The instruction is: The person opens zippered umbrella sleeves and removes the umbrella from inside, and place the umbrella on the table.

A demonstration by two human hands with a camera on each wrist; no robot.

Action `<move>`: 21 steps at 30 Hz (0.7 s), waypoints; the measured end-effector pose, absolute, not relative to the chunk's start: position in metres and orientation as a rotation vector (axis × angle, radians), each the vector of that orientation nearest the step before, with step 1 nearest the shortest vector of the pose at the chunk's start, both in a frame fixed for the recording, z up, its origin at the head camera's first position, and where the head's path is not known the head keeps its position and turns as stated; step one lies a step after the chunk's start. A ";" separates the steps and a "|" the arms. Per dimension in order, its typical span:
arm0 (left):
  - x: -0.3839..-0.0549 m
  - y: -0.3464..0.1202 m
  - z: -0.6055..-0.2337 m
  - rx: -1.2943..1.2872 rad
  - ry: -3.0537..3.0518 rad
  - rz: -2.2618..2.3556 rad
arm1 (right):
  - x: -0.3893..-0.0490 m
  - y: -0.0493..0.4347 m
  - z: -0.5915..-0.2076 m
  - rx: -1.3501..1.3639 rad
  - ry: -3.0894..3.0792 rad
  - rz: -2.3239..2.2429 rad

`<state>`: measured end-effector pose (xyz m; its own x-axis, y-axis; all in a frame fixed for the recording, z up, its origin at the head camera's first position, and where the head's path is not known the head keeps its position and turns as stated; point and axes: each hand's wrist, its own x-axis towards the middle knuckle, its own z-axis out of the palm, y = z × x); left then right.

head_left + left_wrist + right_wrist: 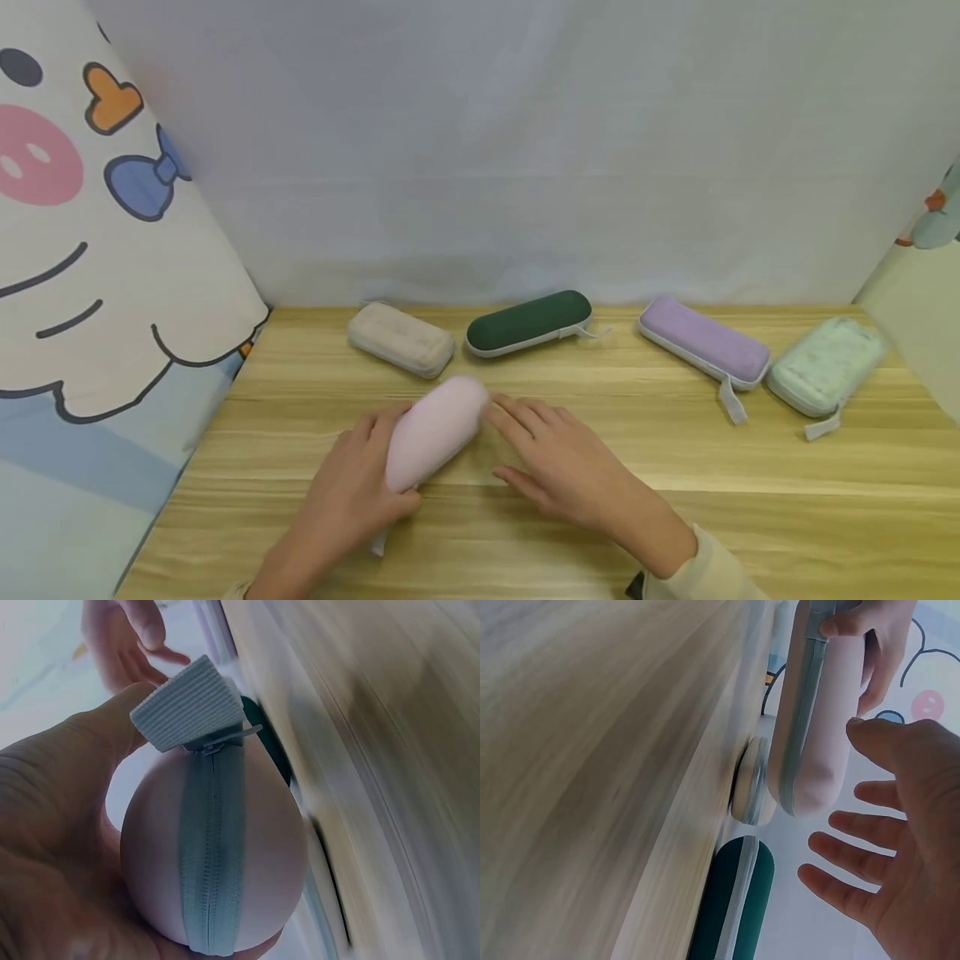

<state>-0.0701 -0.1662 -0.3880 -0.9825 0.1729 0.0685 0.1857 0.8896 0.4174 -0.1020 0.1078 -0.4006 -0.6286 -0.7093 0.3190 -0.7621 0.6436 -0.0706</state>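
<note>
My left hand (pixel 356 479) grips a pale pink zippered case (pixel 437 433) by its near end, with the thumb on one side and the fingers on the other. In the left wrist view the grey zipper (pixel 212 847) runs down the end of this pink case, and a ribbed pull tab (pixel 187 705) sticks out at the top. My right hand (pixel 558 462) is beside the far end of the case, its fingers spread and relaxed. Seen from the right wrist, that hand (pixel 900 817) has nothing in it, and the pink case (pixel 832 735) stands above the table, held by the left hand.
Along the back of the wooden table (pixel 675 533) lie a beige case (pixel 401 337), a dark green case (pixel 528 323), a purple case (pixel 705 342) and a mint green case (pixel 825 367). Behind them hangs a pale cloth (pixel 525 150); a cartoon-print cloth (pixel 90 275) covers the left side.
</note>
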 end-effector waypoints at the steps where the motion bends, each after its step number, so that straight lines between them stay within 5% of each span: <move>1: -0.070 -0.163 -0.389 -0.310 -3.023 -0.668 | -0.102 0.109 -0.401 1.186 -2.604 0.293; 21: -0.112 -0.112 -0.413 -0.984 -3.003 -0.861 | -0.106 0.166 -0.423 0.963 -2.759 0.506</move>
<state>-0.1116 -0.1122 -0.4127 -0.8113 0.5836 0.0350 0.5136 0.6826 0.5199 -0.1056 0.1659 -0.4230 -0.7753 -0.5695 0.2730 -0.6294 0.7330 -0.2580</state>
